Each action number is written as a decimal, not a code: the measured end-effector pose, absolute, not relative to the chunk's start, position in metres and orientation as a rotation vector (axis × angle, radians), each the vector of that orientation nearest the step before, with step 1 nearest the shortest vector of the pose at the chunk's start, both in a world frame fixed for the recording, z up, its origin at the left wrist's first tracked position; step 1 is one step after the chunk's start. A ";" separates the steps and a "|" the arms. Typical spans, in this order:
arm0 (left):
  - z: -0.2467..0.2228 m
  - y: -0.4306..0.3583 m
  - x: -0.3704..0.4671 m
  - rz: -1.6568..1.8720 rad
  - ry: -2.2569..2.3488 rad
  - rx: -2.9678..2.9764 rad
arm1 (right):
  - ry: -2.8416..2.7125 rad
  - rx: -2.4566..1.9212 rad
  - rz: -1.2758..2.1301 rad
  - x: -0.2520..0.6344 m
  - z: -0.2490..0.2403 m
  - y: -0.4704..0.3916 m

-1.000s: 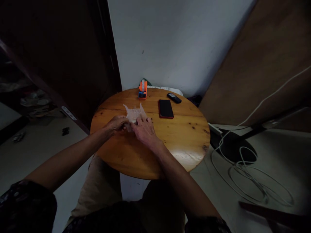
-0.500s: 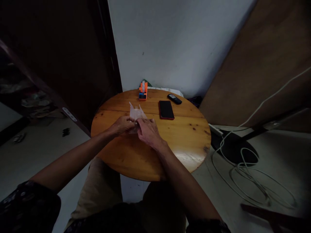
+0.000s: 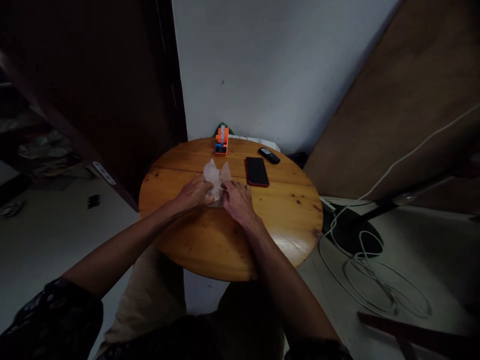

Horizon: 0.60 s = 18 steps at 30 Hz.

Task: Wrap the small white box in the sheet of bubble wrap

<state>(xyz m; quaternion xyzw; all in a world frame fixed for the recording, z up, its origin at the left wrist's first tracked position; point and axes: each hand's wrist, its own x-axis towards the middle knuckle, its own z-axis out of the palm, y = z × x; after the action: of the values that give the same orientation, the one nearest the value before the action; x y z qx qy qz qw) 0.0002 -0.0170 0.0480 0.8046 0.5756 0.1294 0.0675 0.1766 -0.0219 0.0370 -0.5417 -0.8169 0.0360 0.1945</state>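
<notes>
A thin, whitish translucent plastic bag (image 3: 212,175) stands crumpled on the round wooden table, its two upper flaps pointing toward the wall. My left hand (image 3: 195,194) pinches its left side with curled fingers. On the other side, my right hand (image 3: 238,200) has its fingers closed on the bag's right part. A small gap lies between the two hands, with the gathered plastic stretched across it. Whether anything is inside the bag cannot be made out.
On the wooden table (image 3: 225,245), an orange tape dispenser (image 3: 222,140) stands at the back, with a dark phone (image 3: 257,171) and a small black handset (image 3: 269,155) to its right. A pale cable (image 3: 363,270) lies coiled on the floor at right.
My hands have moved apart, my right hand shifting right. The bag between them shows more, its flaps wider and upright. The camera view has turned slightly.
</notes>
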 end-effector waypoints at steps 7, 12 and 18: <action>0.055 -0.014 0.005 0.347 1.643 2.386 | -2.108 -1.682 0.024 0.185 0.030 -0.014; 0.063 -0.013 0.008 0.312 1.606 2.352 | -1.997 -1.832 0.224 0.191 0.026 -0.005; 0.068 -0.007 0.010 0.196 1.561 2.401 | -1.950 -1.833 0.529 0.192 0.026 0.001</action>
<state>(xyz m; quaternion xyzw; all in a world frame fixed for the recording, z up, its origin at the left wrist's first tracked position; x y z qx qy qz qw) 0.0096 -0.0073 0.0680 0.8288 0.5387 0.0675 0.1352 0.1925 0.0010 0.0263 -0.6575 -0.6997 0.1899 0.2051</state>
